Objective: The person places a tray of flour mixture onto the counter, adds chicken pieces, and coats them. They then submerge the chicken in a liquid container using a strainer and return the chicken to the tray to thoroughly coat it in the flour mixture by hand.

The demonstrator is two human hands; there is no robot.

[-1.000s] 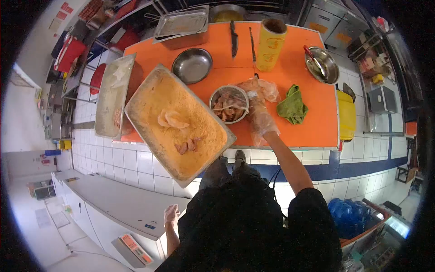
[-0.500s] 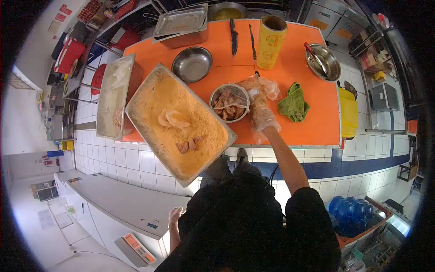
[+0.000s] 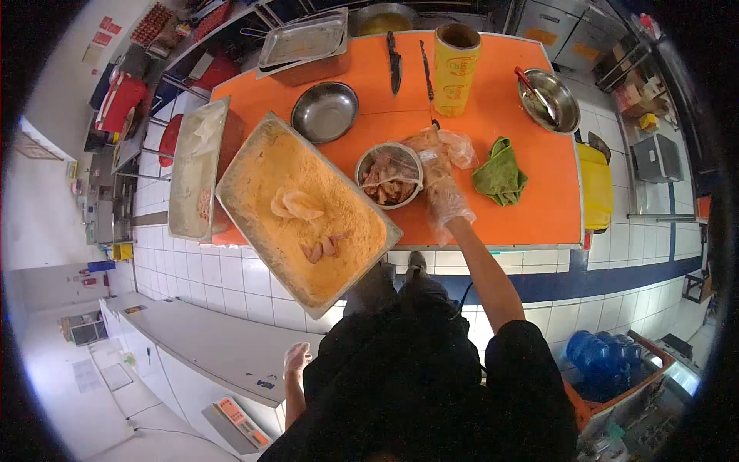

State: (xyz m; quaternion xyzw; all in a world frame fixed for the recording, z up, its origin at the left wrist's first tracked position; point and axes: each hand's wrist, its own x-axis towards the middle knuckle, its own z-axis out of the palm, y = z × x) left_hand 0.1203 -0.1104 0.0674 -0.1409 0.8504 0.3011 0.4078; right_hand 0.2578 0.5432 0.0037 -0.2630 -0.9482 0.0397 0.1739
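Note:
My right hand (image 3: 443, 189), in a clear plastic glove, reaches onto the orange table beside a round metal bowl of raw meat pieces (image 3: 391, 181). A clear plastic bag (image 3: 459, 149) lies at its fingertips; glove and bag blend together, so I cannot tell how the fingers are placed. Clear film partly covers the bowl. My left hand (image 3: 296, 359), also gloved, hangs low beside my body with fingers loosely curled, and nothing shows in it. A large metal tray (image 3: 258, 158) of orange-tan breading holds a pale piece of meat (image 3: 299, 205) and several small dark pieces (image 3: 322, 248).
A green cloth (image 3: 500, 173) lies right of my right hand. Farther back are a knife (image 3: 395, 65), a yellow film roll (image 3: 454, 73), a steel bowl (image 3: 325, 112) and a bowl with a red-handled utensil (image 3: 568, 100). A deep pan (image 3: 177, 200) flanks the tray.
The view has shifted slightly. My right hand stays beside the bowl, and my left hand stays low at my side.

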